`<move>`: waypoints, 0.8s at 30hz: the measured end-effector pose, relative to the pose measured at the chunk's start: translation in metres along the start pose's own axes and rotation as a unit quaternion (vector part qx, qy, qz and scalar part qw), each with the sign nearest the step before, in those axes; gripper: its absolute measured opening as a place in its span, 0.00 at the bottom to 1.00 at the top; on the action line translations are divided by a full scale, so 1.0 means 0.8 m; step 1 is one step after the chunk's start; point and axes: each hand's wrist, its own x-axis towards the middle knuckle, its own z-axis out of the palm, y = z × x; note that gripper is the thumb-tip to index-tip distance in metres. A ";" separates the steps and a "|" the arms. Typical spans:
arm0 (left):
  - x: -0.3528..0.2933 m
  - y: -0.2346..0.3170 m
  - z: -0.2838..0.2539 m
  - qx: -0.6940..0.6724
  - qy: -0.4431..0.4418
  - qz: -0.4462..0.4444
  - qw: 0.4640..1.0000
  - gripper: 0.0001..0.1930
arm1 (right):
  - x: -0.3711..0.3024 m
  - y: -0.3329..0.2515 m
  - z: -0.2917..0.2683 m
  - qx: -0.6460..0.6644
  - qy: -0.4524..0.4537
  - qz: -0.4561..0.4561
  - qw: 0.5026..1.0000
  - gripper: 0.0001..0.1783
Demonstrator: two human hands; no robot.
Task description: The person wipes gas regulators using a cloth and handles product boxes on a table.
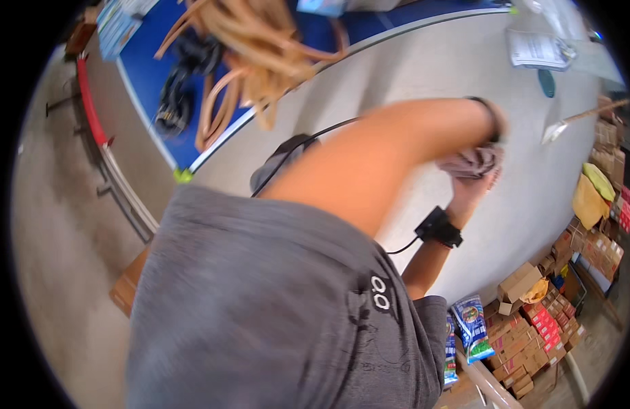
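My left arm reaches across to the right, blurred by motion, with a dark band round the wrist. Little of my left hand (pixel 502 125) shows past that band, and its fingers are hidden. Just below it, a crumpled mauve-grey cloth (pixel 467 163) is bunched up. My right hand (pixel 470 189) is closed round the cloth from beneath. On my right wrist sits a black strapped device (pixel 437 228) with a thin black cable. Both hands are close together over a pale grey surface (pixel 396 75).
A blue tabletop (pixel 141 71) at the upper left bears tan strap-like loops (pixel 253 41) and a coiled black cable (pixel 175 99). Clear plastic packaging (pixel 540 48) lies at the upper right. Stacked cartons (pixel 519 347) and blue printed bags (pixel 471 327) stand at the lower right.
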 end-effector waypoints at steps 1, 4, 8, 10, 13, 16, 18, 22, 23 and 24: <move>0.004 -0.001 0.005 -0.020 0.011 0.003 1.000 0.21 | -0.007 -0.015 0.010 -0.003 0.007 -0.023 1.000 0.22; -0.012 -0.090 0.023 -0.091 0.146 -0.061 0.983 0.26 | 0.079 -0.055 0.016 -0.011 -0.004 0.040 0.999 0.22; -0.112 -0.191 0.020 -0.022 0.363 -0.177 0.915 0.23 | 0.154 -0.075 0.013 -0.092 -0.017 0.070 0.993 0.21; -0.181 -0.221 0.000 -0.017 0.455 -0.312 0.834 0.24 | 0.202 -0.072 0.024 -0.133 -0.046 0.110 0.984 0.20; -0.266 -0.284 0.012 0.057 0.476 -0.494 0.725 0.37 | 0.263 -0.050 0.068 -0.140 -0.090 0.168 0.972 0.18; -0.291 -0.322 0.039 -0.058 0.435 -0.578 0.688 0.49 | 0.314 -0.007 0.113 -0.142 -0.131 0.210 0.959 0.16; -0.288 -0.355 0.051 -0.120 0.447 -0.555 0.691 0.54 | 0.345 0.012 0.157 -0.180 -0.169 0.227 0.942 0.14; -0.275 -0.386 0.070 -0.202 0.498 -0.557 0.634 0.50 | 0.362 0.035 0.254 -0.201 -0.238 0.250 0.917 0.20; -0.273 -0.380 0.059 -0.206 0.483 -0.579 0.624 0.50 | 0.365 0.037 0.278 -0.205 -0.259 0.243 0.912 0.22; -0.274 -0.375 0.050 -0.239 0.502 -0.579 0.596 0.49 | 0.360 0.034 0.301 -0.212 -0.287 0.256 0.898 0.25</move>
